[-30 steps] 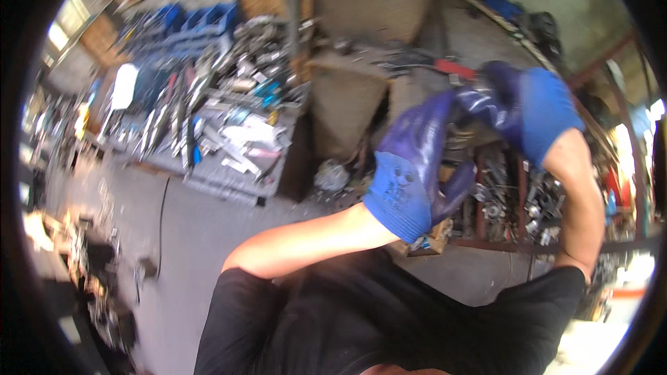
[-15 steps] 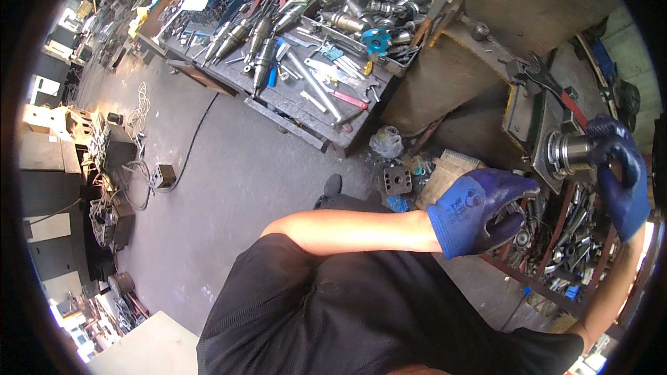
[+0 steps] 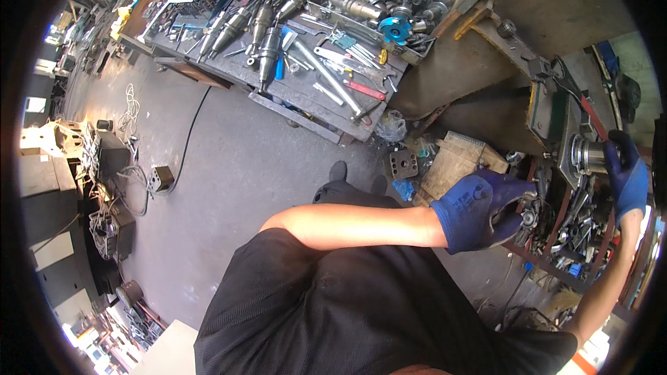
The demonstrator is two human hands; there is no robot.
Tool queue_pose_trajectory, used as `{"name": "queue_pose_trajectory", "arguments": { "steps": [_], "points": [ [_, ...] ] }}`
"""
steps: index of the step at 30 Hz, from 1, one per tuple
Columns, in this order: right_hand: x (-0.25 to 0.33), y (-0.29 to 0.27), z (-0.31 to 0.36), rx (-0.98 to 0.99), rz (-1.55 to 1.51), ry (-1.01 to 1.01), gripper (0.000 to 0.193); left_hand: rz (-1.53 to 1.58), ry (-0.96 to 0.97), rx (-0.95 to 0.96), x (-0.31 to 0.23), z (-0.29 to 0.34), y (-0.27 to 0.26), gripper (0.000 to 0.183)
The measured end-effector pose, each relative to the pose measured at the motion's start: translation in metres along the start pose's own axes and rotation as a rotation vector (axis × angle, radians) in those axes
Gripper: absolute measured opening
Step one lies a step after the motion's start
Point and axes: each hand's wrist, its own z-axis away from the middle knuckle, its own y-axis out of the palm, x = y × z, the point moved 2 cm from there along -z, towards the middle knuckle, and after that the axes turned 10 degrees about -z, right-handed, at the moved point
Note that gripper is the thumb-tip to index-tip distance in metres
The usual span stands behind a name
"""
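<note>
My right hand point(image 3: 627, 175), in a blue glove with a dark palm, is at the far right with its fingers bent round the outer end of a shiny cylindrical tool holder point(image 3: 589, 155). The ringed flange of this holder faces an upright metal plate point(image 3: 568, 149). Glove and fingers partly hide the end of the cylinder. My left hand point(image 3: 483, 212), in a matching glove, hovers near the centre right with its fingers curled and a gap between thumb and fingertips. A round metal part point(image 3: 529, 219) shows in that gap, seemingly on the rack behind.
A red-handled wrench point(image 3: 589, 112) lies above the tool holder. Below is a rack of metal tooling point(image 3: 573, 236). A wooden box point(image 3: 458, 160) stands on the floor near a holed block point(image 3: 402, 164). Ahead, the workbench point(image 3: 229, 73) carries tool holders and wrenches.
The view has shifted slightly, and the bench and rack have moved in it. My right hand has come down a little along the tool holder's end. My left hand stays curled in nearly the same place.
</note>
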Motion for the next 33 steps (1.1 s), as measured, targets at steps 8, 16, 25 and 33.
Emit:
{"name": "queue_pose_trajectory", "arguments": {
  "steps": [8,16,25,33],
  "points": [
    [-0.039,-0.013,0.008,0.095,-0.048,-0.275,0.027,0.115,-0.014,-0.015,0.016,0.018,-0.015,0.043],
    [0.123,0.044,0.043,0.048,-0.231,-0.58,0.034,1.296,-0.475,0.066,0.042,0.009,-0.008,0.047],
    [0.146,0.317,0.03,0.306,-0.88,-0.107,0.035,0.948,-1.398,-0.675,0.122,0.133,-0.093,0.026],
    [0.213,0.469,-0.036,0.106,-0.265,-0.464,0.033,1.254,-1.209,-1.073,0.135,0.211,-0.184,0.037]
  ]
}}
